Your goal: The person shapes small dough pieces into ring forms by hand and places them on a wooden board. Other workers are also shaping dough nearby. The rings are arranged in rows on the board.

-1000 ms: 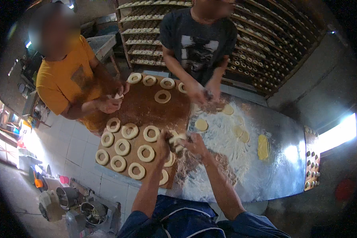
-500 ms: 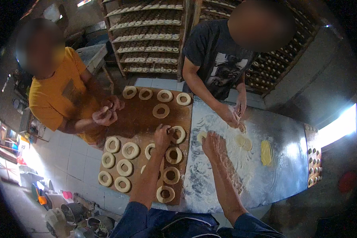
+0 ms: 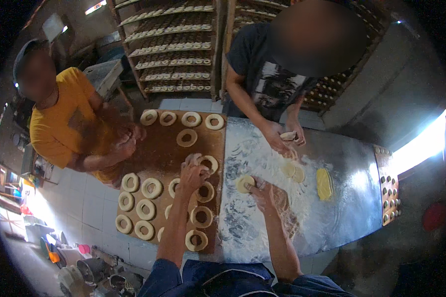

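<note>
My left hand [image 3: 195, 172] is over the brown wooden board [image 3: 156, 136]. Its fingers are curled in at the left rim of a pale dough ring [image 3: 211, 164], and whatever lies inside them is hidden. A small flat dough disc [image 3: 244, 183] is on the floured metal tabletop [image 3: 347, 166]. My right hand [image 3: 262, 194] grips that disc's right edge, thumb on top. More dough rings [image 3: 201, 216] lie in rows on the board, some partly covered by my left forearm.
Across the table a person in a dark shirt holds a dough piece [image 3: 288, 135]. Flat dough discs [image 3: 293, 172] and a yellow dough slab [image 3: 324, 184] lie right of my hand. At left stands a person in an orange shirt [image 3: 59, 116]. Racks [image 3: 171, 42] of rings rise behind.
My view has shifted, moving the table leftward in the picture. My right thumb now shows on the dough disc. The person across has raised a dough piece between both hands.
</note>
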`<state>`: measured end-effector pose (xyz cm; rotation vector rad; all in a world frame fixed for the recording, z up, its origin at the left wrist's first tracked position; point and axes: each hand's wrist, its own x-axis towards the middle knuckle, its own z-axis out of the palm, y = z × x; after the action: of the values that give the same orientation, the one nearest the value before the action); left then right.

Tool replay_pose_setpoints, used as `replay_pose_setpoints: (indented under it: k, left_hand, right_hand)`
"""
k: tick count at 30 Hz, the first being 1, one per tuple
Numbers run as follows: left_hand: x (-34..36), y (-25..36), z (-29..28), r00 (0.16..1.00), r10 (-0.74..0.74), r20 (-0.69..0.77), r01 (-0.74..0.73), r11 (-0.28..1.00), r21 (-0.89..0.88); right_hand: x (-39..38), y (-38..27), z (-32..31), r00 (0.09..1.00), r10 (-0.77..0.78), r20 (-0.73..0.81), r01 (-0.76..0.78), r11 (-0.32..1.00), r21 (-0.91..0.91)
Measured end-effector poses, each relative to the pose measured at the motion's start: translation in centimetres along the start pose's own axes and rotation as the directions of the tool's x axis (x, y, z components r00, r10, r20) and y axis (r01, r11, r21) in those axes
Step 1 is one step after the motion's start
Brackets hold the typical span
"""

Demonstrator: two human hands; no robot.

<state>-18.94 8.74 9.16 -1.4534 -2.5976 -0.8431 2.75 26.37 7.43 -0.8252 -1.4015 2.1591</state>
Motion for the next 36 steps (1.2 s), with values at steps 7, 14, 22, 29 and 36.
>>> replay_pose_setpoints:
  k: [7,14,22,29,36]
  left_hand:
    - [-6.3,14.9,3.0,0.864,-0.217,0.455,0.504,0.382,-0.775]
    - [-9.2,24.4,4.8,0.938,-0.201,0.282,0.324,0.219,-0.921]
    - [-12.0,29.3,7.9,0.87,-0.208,0.447,0.32,-0.451,-0.833]
    - [-13.4,32.0,8.1,0.975,-0.084,0.204,0.165,-0.334,-0.928]
    - [-13.6,33.1,11.2,0.968,-0.25,-0.028,0.141,0.633,-0.761]
  right_hand:
    - [-7.9,-4.1,-3.6,0.984,-0.153,0.089,0.159,0.985,-0.064]
    - [-13.3,-8.9,-6.6,0.944,-0.305,0.127,0.317,0.723,-0.614]
    - [-15.5,-11.1,-12.2,0.875,0.013,0.484,0.18,0.919,-0.349]
    - [-14.1,-5.9,-15.2,0.972,0.211,0.107,-0.162,0.923,-0.35]
    - [-17.0,-4.7,-16.0,0.965,-0.149,0.218,0.242,0.826,-0.509]
